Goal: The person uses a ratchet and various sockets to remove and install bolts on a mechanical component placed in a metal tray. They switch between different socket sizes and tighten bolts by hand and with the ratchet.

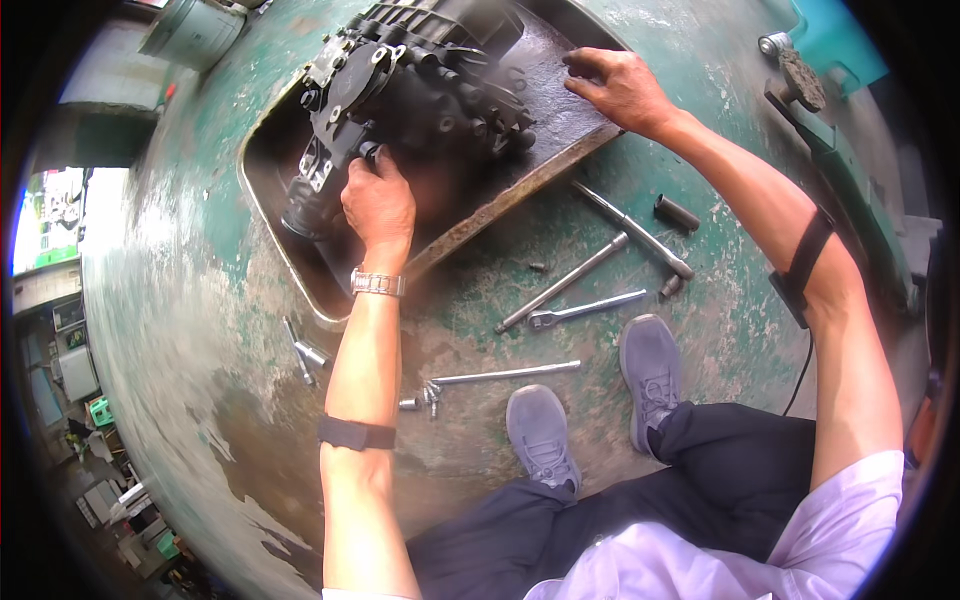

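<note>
A dark metal gearbox-like assembly (400, 100) with bolts, ports and a ribbed housing sits in a shallow metal tray (520, 185). At its near side, my left hand (380, 205) pinches a small dark round part (370, 150) against the assembly; whether that part is loose or fixed cannot be made out. My right hand (625, 90) hovers over the tray's right side, apart from the assembly. Its fingers are half bent, with a gap between thumb and forefinger and nothing visible in them.
On the worn green floor before the tray lie a ratchet (585, 310), long bars (560, 283), a breaker bar (640, 232), a dark socket (677, 213) and another long-handled tool (505, 372). A bucket (195, 30) stands far left; a green metal beam (840, 170) runs along the right.
</note>
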